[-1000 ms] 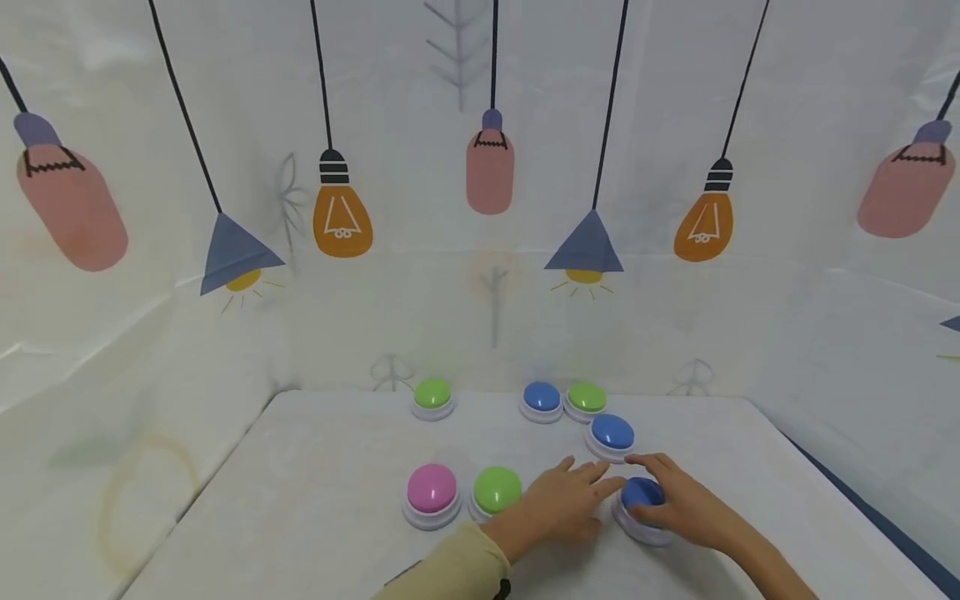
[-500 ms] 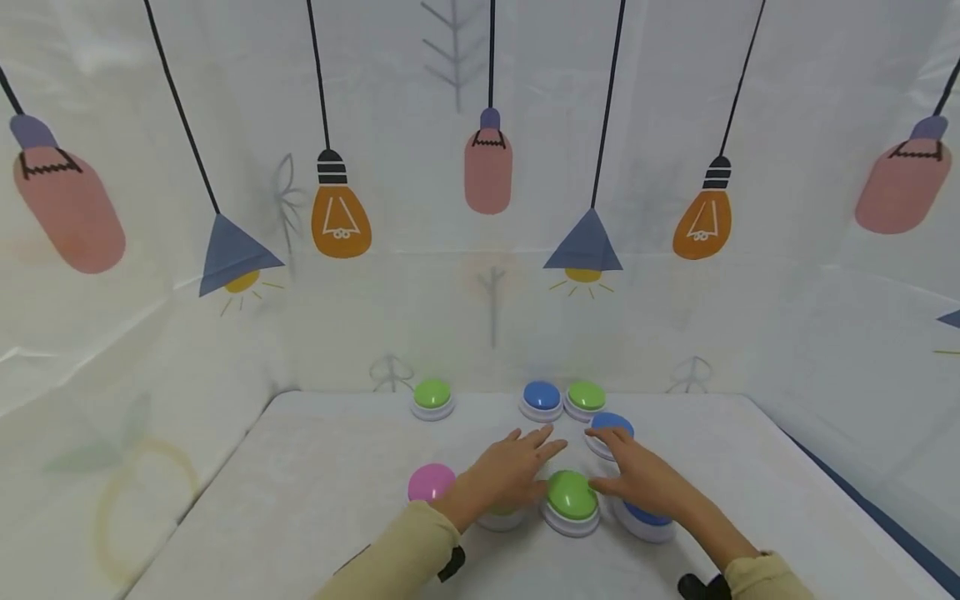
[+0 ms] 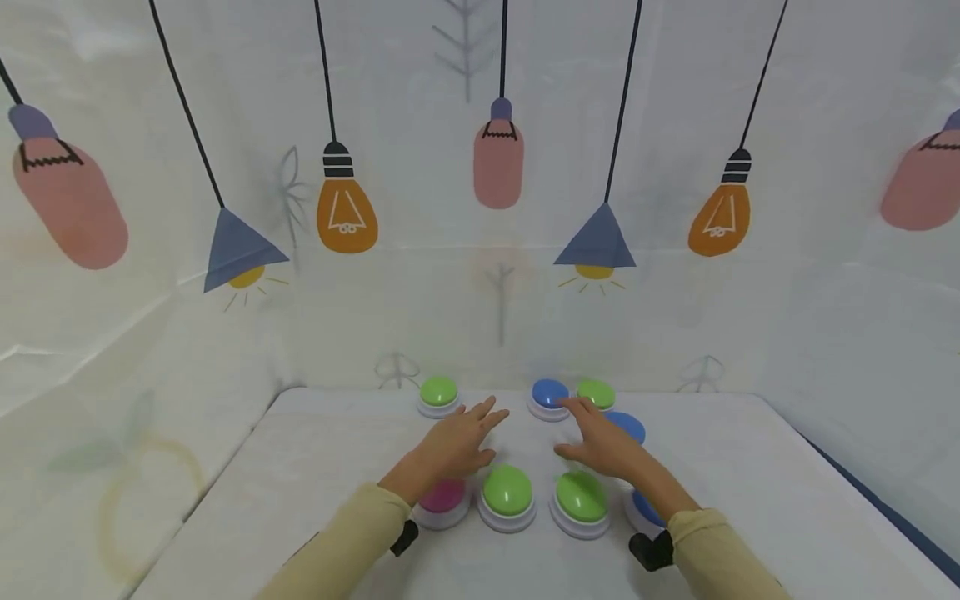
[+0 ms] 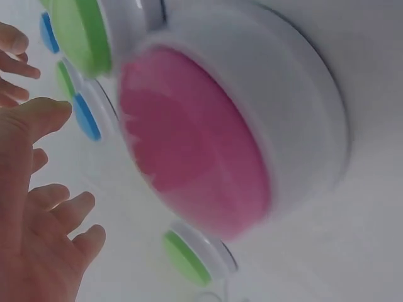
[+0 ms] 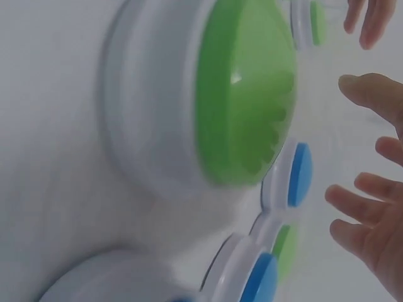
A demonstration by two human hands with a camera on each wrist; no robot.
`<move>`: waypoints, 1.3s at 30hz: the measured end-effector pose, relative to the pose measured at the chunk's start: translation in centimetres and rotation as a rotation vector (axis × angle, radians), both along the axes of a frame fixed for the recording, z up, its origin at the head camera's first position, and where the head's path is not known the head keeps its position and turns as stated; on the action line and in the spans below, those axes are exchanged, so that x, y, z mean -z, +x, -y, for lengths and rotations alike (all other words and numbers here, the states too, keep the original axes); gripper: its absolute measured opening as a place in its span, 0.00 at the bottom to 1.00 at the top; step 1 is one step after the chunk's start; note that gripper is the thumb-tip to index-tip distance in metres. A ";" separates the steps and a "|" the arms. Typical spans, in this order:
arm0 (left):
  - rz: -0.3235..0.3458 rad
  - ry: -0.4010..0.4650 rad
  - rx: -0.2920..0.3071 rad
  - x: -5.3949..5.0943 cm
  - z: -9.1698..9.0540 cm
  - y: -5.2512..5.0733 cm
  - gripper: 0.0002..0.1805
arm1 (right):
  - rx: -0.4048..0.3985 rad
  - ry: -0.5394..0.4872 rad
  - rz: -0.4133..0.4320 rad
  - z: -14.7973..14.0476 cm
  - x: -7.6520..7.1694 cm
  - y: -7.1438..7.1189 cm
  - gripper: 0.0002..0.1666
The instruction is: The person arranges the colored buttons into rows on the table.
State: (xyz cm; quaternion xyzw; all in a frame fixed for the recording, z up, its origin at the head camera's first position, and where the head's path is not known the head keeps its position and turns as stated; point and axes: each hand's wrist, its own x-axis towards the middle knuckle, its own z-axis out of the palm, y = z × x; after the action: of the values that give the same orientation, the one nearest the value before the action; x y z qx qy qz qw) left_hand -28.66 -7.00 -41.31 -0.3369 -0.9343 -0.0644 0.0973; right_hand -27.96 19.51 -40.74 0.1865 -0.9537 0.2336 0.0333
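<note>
1. hovering above the white table (image 3: 337, 467): left hand (image 3: 453, 439), fingers spread, thumb apart.
2. right hand (image 3: 605, 442) also raised, fingers relaxed, thumb apart; gap between it and left hand.
3. near row, left to right: pink button (image 3: 444, 498), partly hidden; left green button (image 3: 507, 490); right green button (image 3: 581, 497); near blue button (image 3: 647, 508), partly hidden.
4. far side: lone green button (image 3: 438, 392) at left; far blue button (image 3: 549, 392) just beside back green button (image 3: 597, 393); middle blue button (image 3: 628, 426) in front of that, partly covered by right hand.
5. behind: pale sheet (image 3: 420, 317), printed hanging lamps (image 3: 498, 167).
</note>
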 end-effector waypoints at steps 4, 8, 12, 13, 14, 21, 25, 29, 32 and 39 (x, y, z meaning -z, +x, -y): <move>0.008 0.035 -0.033 0.8 1.5 -1.2 0.36 | -0.022 0.000 -0.023 1.9 -0.1 -1.5 0.42; 0.044 0.074 -0.079 1.0 2.7 -2.1 0.36 | -0.056 -0.013 -0.055 4.0 -0.2 -2.9 0.43; 0.054 0.115 -0.128 1.0 3.6 -3.1 0.35 | -0.059 -0.036 -0.082 5.9 -0.3 -4.4 0.43; 0.049 0.122 -0.137 1.0 3.8 -3.4 0.35 | -0.055 -0.044 -0.079 6.3 -0.3 -4.8 0.43; 0.047 0.132 -0.148 1.1 4.0 -3.7 0.35 | -0.050 -0.055 -0.079 6.7 -0.3 -5.1 0.43; 0.028 0.169 -0.213 2.2 5.3 -5.3 0.34 | -0.031 -0.092 -0.058 9.1 0.1 -7.5 0.44; 0.026 0.166 -0.248 2.7 6.1 -5.8 0.35 | -0.045 -0.048 -0.038 10.5 0.9 -8.7 0.47; 0.003 0.177 -0.263 2.9 6.8 -6.1 0.37 | -0.072 -0.001 0.019 12.4 1.2 -9.6 0.49; 0.002 0.201 -0.261 3.0 7.1 -6.4 0.38 | -0.089 0.021 0.058 13.7 0.7 -10.0 0.51; 0.052 0.263 -0.273 3.6 7.0 -7.0 0.38 | -0.115 0.048 0.107 15.8 0.7 -11.1 0.52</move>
State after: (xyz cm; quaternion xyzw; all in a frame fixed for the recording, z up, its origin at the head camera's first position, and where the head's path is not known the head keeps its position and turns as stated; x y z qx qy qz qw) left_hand -35.67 -13.98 -44.91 -0.1894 -0.9570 -0.1810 0.1244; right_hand -39.10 3.68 -41.41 0.2290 -0.9471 0.2219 -0.0355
